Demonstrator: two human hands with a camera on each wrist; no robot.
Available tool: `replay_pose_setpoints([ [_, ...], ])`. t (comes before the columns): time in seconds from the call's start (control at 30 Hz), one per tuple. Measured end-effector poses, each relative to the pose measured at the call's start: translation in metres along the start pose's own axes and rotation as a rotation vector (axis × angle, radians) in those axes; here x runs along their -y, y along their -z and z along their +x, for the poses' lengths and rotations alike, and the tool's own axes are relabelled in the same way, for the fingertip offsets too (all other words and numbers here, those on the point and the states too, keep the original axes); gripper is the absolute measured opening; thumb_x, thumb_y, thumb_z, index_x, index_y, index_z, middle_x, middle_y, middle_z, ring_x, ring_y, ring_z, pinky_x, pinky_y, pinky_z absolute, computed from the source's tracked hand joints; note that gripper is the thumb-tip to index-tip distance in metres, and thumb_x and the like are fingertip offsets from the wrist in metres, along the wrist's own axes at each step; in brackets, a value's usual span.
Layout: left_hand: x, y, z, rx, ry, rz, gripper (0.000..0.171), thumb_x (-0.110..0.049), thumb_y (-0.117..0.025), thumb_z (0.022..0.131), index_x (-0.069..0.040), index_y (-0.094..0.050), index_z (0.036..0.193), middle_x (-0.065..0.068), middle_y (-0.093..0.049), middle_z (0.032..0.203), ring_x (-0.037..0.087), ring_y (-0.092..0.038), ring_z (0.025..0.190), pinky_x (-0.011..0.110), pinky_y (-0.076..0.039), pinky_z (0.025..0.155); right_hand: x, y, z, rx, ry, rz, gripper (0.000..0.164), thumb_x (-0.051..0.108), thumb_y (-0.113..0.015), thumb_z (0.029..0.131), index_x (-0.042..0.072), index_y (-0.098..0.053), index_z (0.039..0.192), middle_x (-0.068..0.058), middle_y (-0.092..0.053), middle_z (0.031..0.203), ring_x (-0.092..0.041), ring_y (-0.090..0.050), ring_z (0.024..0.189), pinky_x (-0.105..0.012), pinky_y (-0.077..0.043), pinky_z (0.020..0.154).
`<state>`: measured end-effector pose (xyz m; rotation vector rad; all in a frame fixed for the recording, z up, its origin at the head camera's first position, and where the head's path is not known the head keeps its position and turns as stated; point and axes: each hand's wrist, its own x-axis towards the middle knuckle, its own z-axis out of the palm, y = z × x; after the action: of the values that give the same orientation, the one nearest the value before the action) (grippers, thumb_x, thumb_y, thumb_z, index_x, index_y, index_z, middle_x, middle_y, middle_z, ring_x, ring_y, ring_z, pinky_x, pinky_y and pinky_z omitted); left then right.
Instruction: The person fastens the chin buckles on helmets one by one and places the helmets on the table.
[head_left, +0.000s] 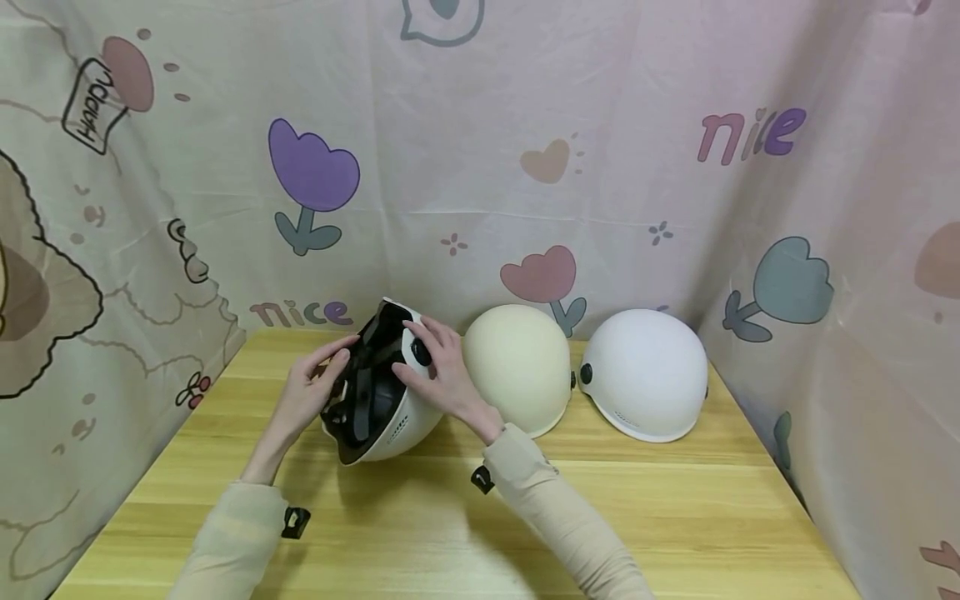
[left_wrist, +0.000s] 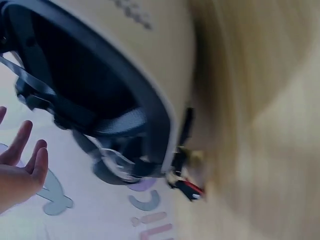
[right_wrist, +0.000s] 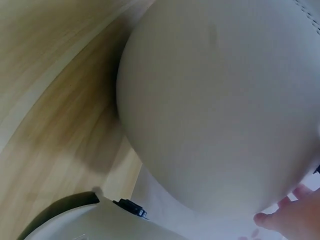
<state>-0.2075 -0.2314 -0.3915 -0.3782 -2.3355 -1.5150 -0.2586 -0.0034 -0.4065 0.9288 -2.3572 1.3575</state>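
Note:
A cream-white helmet [head_left: 408, 429] lies tipped on its side at the left of the table, its black lining [head_left: 382, 387] turned toward the left. My right hand [head_left: 444, 367] holds it by the upper right rim, thumb and fingers spread beside the round black side knob [head_left: 421, 352]. In the right wrist view the fingertips lie against the edge of the smooth shell [right_wrist: 215, 110]. At the left of the opening is my left hand [head_left: 311, 387], fingers loosely bent and apart. Black straps [left_wrist: 70, 107] hang across the opening in the left wrist view.
A cream helmet [head_left: 517, 367] stands dome up just right of the tipped one, and a white helmet [head_left: 645, 375] stands beside it. A patterned cloth [head_left: 450, 167] closes off the back and both sides of the wooden table [head_left: 420, 533].

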Motion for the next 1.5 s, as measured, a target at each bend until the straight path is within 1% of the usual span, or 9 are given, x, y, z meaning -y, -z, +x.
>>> replay_pose_setpoints([
  [0.17,0.015,0.001,-0.003,0.012,0.023,0.026,0.038,-0.019,-0.049,0.107,-0.002,-0.058,0.140,0.009,-0.061,0.134,-0.014,-0.053,0.094,0.006,-0.043,0.078,-0.003,0.002,-0.001,0.003,-0.034,0.010,0.062,0.038,-0.064,0.091,0.015,-0.049,0.146,-0.016,-0.033,0.160,-0.037,-0.025,0.148,-0.059,-0.030,0.119],
  [0.4,0.027,0.004,-0.006,0.016,0.014,0.041,0.039,-0.016,-0.049,0.107,0.000,-0.054,0.143,0.025,-0.055,0.143,-0.016,-0.049,0.104,0.004,-0.040,0.083,-0.008,0.001,-0.001,-0.017,-0.060,0.004,0.059,0.032,-0.067,0.091,0.006,-0.049,0.142,-0.019,-0.036,0.156,-0.037,-0.030,0.144,-0.056,-0.031,0.118],
  [0.5,0.028,0.005,-0.006,0.017,0.003,0.048,0.040,-0.016,-0.049,0.107,0.000,-0.054,0.142,0.026,-0.054,0.144,-0.015,-0.049,0.103,0.004,-0.040,0.081,-0.010,0.001,-0.001,-0.029,-0.073,-0.014,0.058,0.032,-0.068,0.091,0.006,-0.050,0.140,-0.020,-0.039,0.153,-0.037,-0.033,0.142,-0.054,-0.033,0.116],
  [0.73,0.034,0.007,-0.008,-0.001,0.012,0.071,0.040,-0.020,-0.051,0.106,-0.001,-0.056,0.141,0.025,-0.052,0.147,-0.022,-0.038,0.119,-0.002,-0.031,0.096,-0.020,0.000,-0.004,0.010,-0.117,-0.035,0.059,0.032,-0.068,0.092,0.006,-0.048,0.141,-0.020,-0.039,0.154,-0.037,-0.034,0.145,-0.053,-0.032,0.120],
  [0.9,0.037,0.009,-0.009,-0.046,-0.029,0.106,0.038,-0.014,-0.055,0.104,0.001,-0.058,0.138,0.025,-0.056,0.142,-0.019,-0.041,0.115,-0.001,-0.033,0.091,-0.026,-0.001,-0.008,0.068,-0.148,-0.059,0.063,0.033,-0.067,0.095,0.006,-0.043,0.146,-0.019,-0.036,0.158,-0.034,-0.033,0.149,-0.049,-0.032,0.122],
  [1.03,0.038,0.010,-0.010,-0.077,-0.065,0.118,0.037,-0.009,-0.059,0.101,0.003,-0.059,0.135,0.026,-0.058,0.136,-0.009,-0.044,0.100,0.007,-0.034,0.080,-0.028,-0.002,-0.011,0.073,-0.151,-0.068,0.061,0.032,-0.068,0.094,0.005,-0.045,0.143,-0.020,-0.037,0.157,-0.035,-0.035,0.148,-0.050,-0.033,0.122],
  [1.3,0.038,0.010,-0.010,-0.130,-0.082,0.128,0.037,-0.007,-0.061,0.099,0.001,-0.060,0.135,0.027,-0.057,0.139,-0.020,-0.040,0.120,0.002,-0.032,0.098,-0.031,-0.003,-0.013,0.025,-0.094,-0.139,0.049,0.023,-0.070,0.090,0.002,-0.057,0.132,-0.025,-0.034,0.158,-0.042,-0.034,0.146,-0.054,-0.034,0.119],
  [1.43,0.035,0.007,-0.009,-0.204,-0.073,0.119,0.038,0.001,-0.061,0.097,0.002,-0.060,0.135,0.025,-0.058,0.135,-0.018,-0.043,0.116,0.001,-0.034,0.096,-0.033,-0.005,-0.013,-0.011,-0.031,-0.183,0.045,0.020,-0.072,0.088,-0.002,-0.063,0.127,-0.024,-0.038,0.156,-0.041,-0.036,0.145,-0.053,-0.035,0.119],
  [1.5,0.035,0.006,-0.009,-0.246,-0.060,0.130,0.040,0.005,-0.060,0.095,0.001,-0.060,0.135,0.024,-0.058,0.135,-0.010,-0.047,0.116,0.004,-0.035,0.096,-0.035,-0.005,-0.013,-0.015,-0.020,-0.191,0.044,0.018,-0.073,0.088,-0.002,-0.065,0.125,-0.023,-0.044,0.153,-0.040,-0.041,0.143,-0.051,-0.038,0.118],
])
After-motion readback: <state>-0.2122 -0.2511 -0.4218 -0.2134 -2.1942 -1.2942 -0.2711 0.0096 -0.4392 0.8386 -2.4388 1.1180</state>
